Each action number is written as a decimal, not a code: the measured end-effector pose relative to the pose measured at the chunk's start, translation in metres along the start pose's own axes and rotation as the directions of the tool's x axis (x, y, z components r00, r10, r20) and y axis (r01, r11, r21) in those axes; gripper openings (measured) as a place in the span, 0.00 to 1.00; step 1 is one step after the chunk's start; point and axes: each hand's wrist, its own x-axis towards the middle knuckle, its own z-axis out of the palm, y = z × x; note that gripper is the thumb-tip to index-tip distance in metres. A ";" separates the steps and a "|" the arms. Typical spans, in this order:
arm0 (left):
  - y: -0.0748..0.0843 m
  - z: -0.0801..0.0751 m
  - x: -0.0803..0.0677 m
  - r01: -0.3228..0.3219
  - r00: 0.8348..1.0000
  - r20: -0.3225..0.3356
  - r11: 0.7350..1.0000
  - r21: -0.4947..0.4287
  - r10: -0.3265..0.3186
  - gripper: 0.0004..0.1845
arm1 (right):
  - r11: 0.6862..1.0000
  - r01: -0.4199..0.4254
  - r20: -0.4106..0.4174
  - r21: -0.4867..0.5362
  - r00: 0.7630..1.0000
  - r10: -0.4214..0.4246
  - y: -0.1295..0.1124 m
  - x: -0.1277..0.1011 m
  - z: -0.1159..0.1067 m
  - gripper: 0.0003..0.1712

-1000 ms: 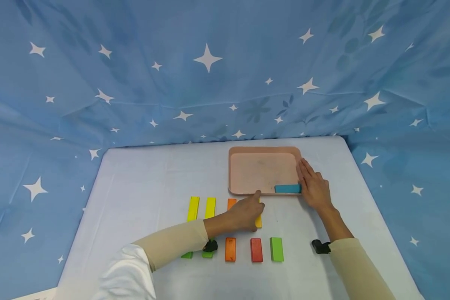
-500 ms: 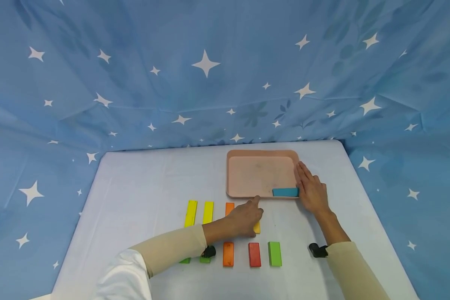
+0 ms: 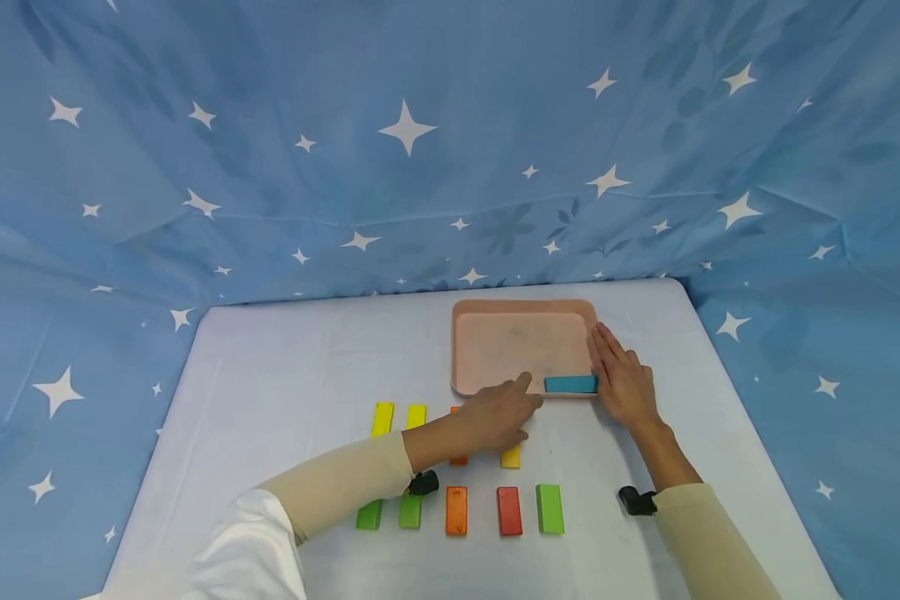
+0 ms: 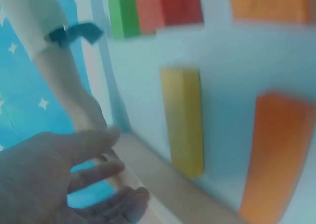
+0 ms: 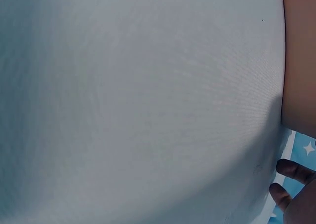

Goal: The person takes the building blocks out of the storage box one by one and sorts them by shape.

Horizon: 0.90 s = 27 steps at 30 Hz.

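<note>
My left hand (image 3: 498, 415) reaches over the near rim of a pink tray (image 3: 487, 350), index finger extended beyond the rim. In the left wrist view its thumb and fingers are spread, with nothing between them. Under this hand a yellow-orange block (image 3: 510, 458) lies on the table, partly covered in the head view; the left wrist view shows the whole block (image 4: 183, 122) against the tray's edge. My right hand (image 3: 624, 375) lays straight fingers along the tray's right side. A blue block (image 3: 570, 384) lies inside, along the near wall by the right hand.
Nearer the body are an orange block (image 3: 457, 511), a red block (image 3: 509, 511) and a green block (image 3: 550, 509). Two yellow blocks, one of them a long yellow block (image 3: 382, 418), and more green pieces lie partly under the left forearm. Starry blue cloth (image 3: 405, 208) hangs behind the table.
My left hand has come off the yellow-orange block and shifted right, its fingers now over the tray rim and more spread. The right hand stays at the tray's side. The head view tilted slightly.
</note>
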 end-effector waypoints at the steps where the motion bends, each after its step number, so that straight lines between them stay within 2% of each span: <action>1: -0.002 -0.004 0.005 -0.022 1.000 -0.004 1.000 0.015 0.022 0.27 | 1.000 0.000 0.001 0.001 1.000 0.000 0.001 0.000 -0.001 0.32; 4: -0.007 -0.016 0.023 -0.124 0.992 0.002 0.987 0.098 0.124 0.23 | 1.000 -0.002 0.004 0.002 1.000 0.002 0.002 0.001 -0.002 0.33; 8: -0.011 -0.025 0.051 -0.259 0.965 0.022 0.940 0.222 0.261 0.19 | 1.000 -0.007 0.002 -0.001 1.000 0.007 0.004 0.002 -0.004 0.33; 11: -0.012 -0.027 0.070 -0.313 0.948 0.045 0.900 0.304 0.314 0.19 | 1.000 -0.009 0.006 0.008 1.000 0.009 0.004 0.002 -0.005 0.33; 13: -0.013 -0.025 0.080 -0.343 0.937 0.077 0.864 0.369 0.340 0.21 | 1.000 -0.006 0.009 0.016 1.000 0.006 0.003 0.003 -0.005 0.32; 16: -0.013 -0.021 0.090 -0.380 0.923 0.126 0.810 0.446 0.364 0.26 | 1.000 0.001 0.013 0.017 1.000 -0.001 0.001 0.003 -0.004 0.32; 18: -0.014 -0.019 0.095 -0.397 0.916 0.155 0.784 0.478 0.369 0.28 | 1.000 0.004 0.015 0.009 1.000 -0.004 0.001 0.003 -0.003 0.32; 19: -0.014 -0.018 0.097 -0.401 0.915 0.167 0.781 0.479 0.368 0.29 | 1.000 0.003 0.015 0.006 1.000 -0.003 0.001 0.003 -0.003 0.32; 27: -0.019 -0.011 0.110 -0.437 0.900 0.198 0.812 0.387 0.389 0.36 | 1.000 -0.004 0.011 0.006 1.000 0.004 0.002 0.000 -0.001 0.32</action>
